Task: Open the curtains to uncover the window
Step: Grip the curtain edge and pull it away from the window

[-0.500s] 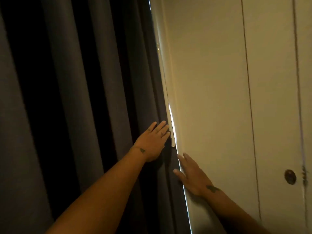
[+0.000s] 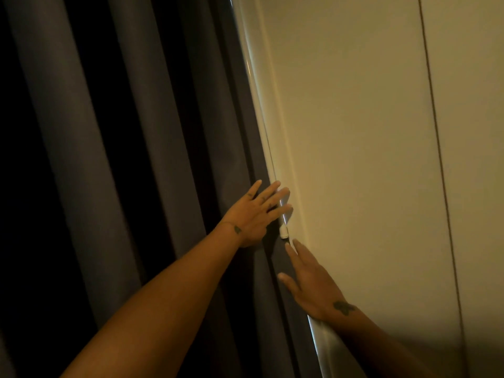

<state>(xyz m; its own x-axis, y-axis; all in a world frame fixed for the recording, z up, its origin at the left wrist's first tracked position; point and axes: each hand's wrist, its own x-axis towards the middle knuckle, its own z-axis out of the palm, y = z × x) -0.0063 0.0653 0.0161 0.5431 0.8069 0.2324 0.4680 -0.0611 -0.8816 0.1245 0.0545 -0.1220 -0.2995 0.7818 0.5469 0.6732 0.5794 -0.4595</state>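
A dark grey curtain (image 2: 114, 148) hangs in deep folds over the left half of the view and hides the window. My left hand (image 2: 256, 214) lies flat against its right edge, fingers spread, with the fingertips over a thin white wand (image 2: 283, 227) that hangs along that edge. My right hand (image 2: 308, 282) is lower, fingers straight, pressed into the narrow gap between the curtain's edge and the wall. A thin bright strip of light (image 2: 313, 331) shows in the gap under my right wrist.
A cream wall (image 2: 354, 132) fills the right half of the view. White panels (image 2: 477, 159) with vertical seams stand at the far right.
Both hands have slid slightly toward the gap. My left fingertips now reach over the white wand. The round knob at the lower right is out of view.
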